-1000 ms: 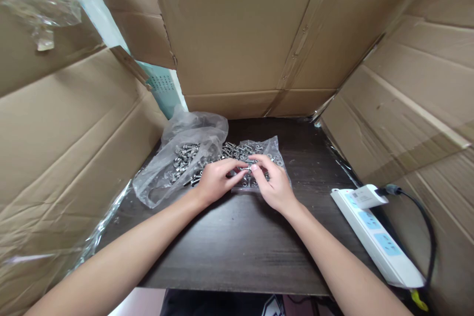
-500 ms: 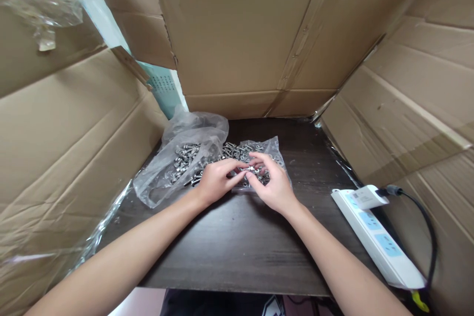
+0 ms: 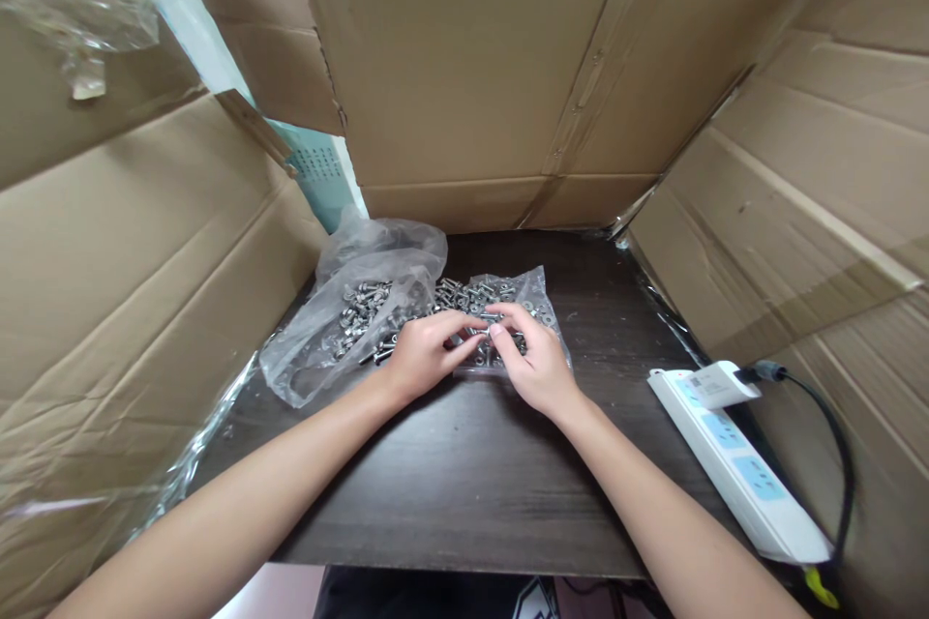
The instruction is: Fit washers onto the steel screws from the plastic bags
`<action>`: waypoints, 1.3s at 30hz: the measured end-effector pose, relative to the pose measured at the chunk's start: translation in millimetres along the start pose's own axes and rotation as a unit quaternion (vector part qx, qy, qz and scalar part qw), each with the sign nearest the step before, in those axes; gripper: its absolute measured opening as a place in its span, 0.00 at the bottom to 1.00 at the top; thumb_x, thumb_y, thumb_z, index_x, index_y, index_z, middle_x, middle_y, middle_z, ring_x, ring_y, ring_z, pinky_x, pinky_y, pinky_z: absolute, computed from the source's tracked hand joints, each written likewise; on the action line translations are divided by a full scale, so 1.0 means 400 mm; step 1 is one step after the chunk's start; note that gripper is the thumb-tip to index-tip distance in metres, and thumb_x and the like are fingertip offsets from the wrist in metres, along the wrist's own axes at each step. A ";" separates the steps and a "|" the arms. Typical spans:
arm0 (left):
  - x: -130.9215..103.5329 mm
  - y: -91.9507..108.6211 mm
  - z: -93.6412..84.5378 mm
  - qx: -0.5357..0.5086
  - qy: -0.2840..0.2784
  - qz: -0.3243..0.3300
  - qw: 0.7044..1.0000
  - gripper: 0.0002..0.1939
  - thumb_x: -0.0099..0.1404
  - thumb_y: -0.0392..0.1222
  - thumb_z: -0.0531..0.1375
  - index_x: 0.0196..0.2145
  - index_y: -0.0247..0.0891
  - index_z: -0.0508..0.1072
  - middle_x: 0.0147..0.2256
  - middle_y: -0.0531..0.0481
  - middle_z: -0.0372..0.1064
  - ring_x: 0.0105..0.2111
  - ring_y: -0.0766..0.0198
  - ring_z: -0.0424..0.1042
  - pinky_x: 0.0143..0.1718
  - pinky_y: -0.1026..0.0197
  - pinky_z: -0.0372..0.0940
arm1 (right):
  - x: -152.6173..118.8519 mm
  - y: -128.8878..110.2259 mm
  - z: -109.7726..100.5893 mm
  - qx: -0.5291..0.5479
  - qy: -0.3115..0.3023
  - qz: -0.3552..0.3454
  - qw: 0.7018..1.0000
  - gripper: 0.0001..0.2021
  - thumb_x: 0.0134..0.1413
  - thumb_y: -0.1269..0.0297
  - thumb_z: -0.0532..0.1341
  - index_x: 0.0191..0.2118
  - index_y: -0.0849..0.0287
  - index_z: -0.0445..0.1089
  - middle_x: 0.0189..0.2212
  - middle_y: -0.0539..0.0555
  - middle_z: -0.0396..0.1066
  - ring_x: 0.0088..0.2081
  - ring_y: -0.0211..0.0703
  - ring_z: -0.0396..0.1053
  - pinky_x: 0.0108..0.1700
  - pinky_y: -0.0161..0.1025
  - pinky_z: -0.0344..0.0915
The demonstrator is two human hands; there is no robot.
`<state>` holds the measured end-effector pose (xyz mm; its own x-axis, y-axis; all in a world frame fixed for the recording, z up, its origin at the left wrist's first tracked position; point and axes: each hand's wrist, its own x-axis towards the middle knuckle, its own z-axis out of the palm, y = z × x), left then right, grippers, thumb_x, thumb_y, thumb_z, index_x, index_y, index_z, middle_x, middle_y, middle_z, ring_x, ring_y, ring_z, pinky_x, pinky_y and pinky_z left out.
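Note:
Metal bolts [image 3: 365, 306] lie in a heap on a clear plastic bag [image 3: 297, 348] at the left. More bolts, nuts and washers rest on a smaller clear bag [image 3: 535, 282] beside it. Over this smaller bag, my left hand [image 3: 434, 348] has its thumb and fingertips closed round a small metal piece, mostly hidden. My right hand [image 3: 535, 358] meets it from the right, its thumb and fingers also pinched at a small metal part. The fingertips of both hands nearly touch, and the parts between them are too small to make out exactly.
A white power strip [image 3: 747, 474] with a plugged-in adapter [image 3: 718, 385] and a black cable [image 3: 834, 416] lies at the right of the dark table [image 3: 464, 493]. Cardboard walls [image 3: 464, 58] stand behind and on both sides.
My right thumb has shifted slightly right and up, and its fingers have drawn closer to the thumb. My left hand has hardly moved.

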<state>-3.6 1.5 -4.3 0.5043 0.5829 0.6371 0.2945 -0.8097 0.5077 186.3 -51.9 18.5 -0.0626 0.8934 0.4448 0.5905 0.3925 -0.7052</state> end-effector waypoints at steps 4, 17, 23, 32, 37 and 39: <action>-0.001 -0.001 0.000 -0.010 0.000 -0.003 1.000 0.07 0.72 0.39 0.62 0.46 0.37 0.79 0.41 0.46 0.81 0.36 0.62 0.81 0.35 0.64 0.73 | -0.002 0.000 0.003 0.002 0.017 -0.022 1.000 0.16 0.60 0.63 0.63 0.54 0.54 0.69 0.41 0.54 0.78 0.41 0.48 0.77 0.48 0.46 0.73; -0.001 -0.003 0.003 -0.008 0.013 0.012 1.000 0.07 0.72 0.38 0.63 0.45 0.36 0.79 0.40 0.48 0.81 0.34 0.65 0.80 0.34 0.66 0.72 | -0.002 0.000 0.002 -0.001 0.003 -0.033 0.999 0.17 0.60 0.66 0.62 0.55 0.55 0.70 0.45 0.55 0.79 0.44 0.48 0.77 0.48 0.45 0.74; 0.000 -0.001 0.006 -0.013 -0.004 -0.002 1.000 0.06 0.71 0.38 0.63 0.44 0.37 0.79 0.40 0.48 0.81 0.35 0.64 0.80 0.34 0.67 0.72 | -0.003 -0.001 0.005 -0.021 0.008 -0.005 1.000 0.13 0.63 0.63 0.60 0.52 0.55 0.72 0.34 0.52 0.78 0.35 0.45 0.76 0.43 0.42 0.73; -0.001 0.002 0.004 -0.009 -0.003 0.003 1.000 0.06 0.71 0.37 0.63 0.45 0.37 0.78 0.41 0.48 0.81 0.36 0.64 0.80 0.34 0.67 0.72 | -0.003 0.001 0.006 -0.019 0.002 -0.015 1.000 0.12 0.64 0.64 0.59 0.51 0.55 0.73 0.37 0.53 0.79 0.35 0.45 0.77 0.43 0.42 0.74; 0.002 0.005 0.000 -0.015 0.000 0.003 1.000 0.06 0.71 0.37 0.63 0.44 0.37 0.78 0.40 0.49 0.81 0.35 0.65 0.80 0.34 0.67 0.72 | -0.005 0.005 0.002 -0.029 0.003 -0.034 0.999 0.12 0.65 0.64 0.59 0.51 0.55 0.72 0.46 0.57 0.77 0.41 0.47 0.77 0.45 0.44 0.74; 0.002 0.004 -0.001 -0.014 0.001 0.003 1.000 0.06 0.71 0.37 0.63 0.44 0.37 0.78 0.40 0.48 0.81 0.35 0.65 0.80 0.34 0.67 0.73 | -0.005 0.004 0.004 -0.028 0.004 -0.048 0.998 0.17 0.61 0.65 0.61 0.55 0.55 0.70 0.47 0.57 0.76 0.42 0.47 0.76 0.45 0.44 0.74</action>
<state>-3.1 0.6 -2.9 0.5041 0.5785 0.6413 0.2689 -0.8107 0.5200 186.3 -52.7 15.6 -0.1154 0.8507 0.5128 0.6263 0.4630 -0.6272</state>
